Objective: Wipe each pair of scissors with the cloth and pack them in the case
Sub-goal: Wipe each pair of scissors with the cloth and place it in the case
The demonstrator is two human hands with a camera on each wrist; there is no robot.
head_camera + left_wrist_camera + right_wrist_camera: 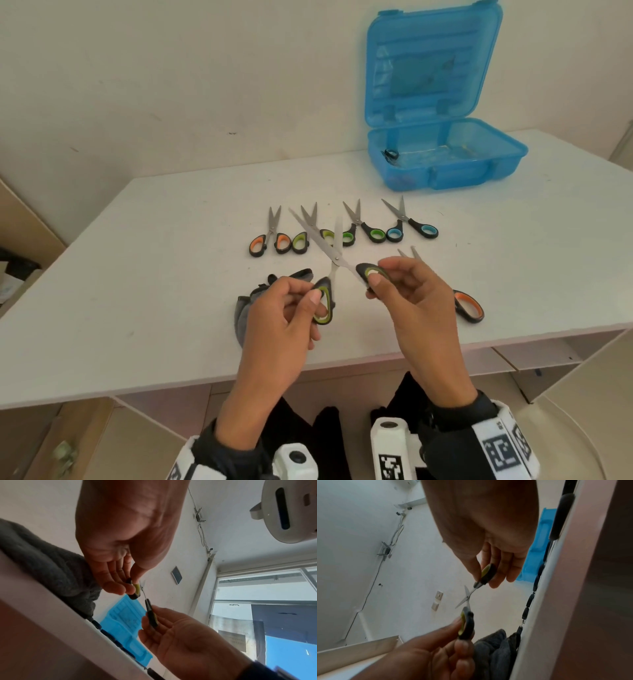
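I hold a pair of green-handled scissors (337,259) in the air over the table's front, its blades spread wide. My left hand (315,298) pinches the large handle loop (465,624) and my right hand (375,274) pinches the small loop (486,574). The grey cloth (246,305) lies crumpled on the table under my left hand, and neither hand touches it. The blue case (445,154) stands open at the back right, with a small dark thing inside at its left end.
Several scissors lie in a row behind my hands: an orange pair (270,236), two green pairs (359,226) and a blue pair (407,222). A larger orange pair (469,305) lies at the right, partly hidden by my right hand. The white table's (137,274) front edge is close.
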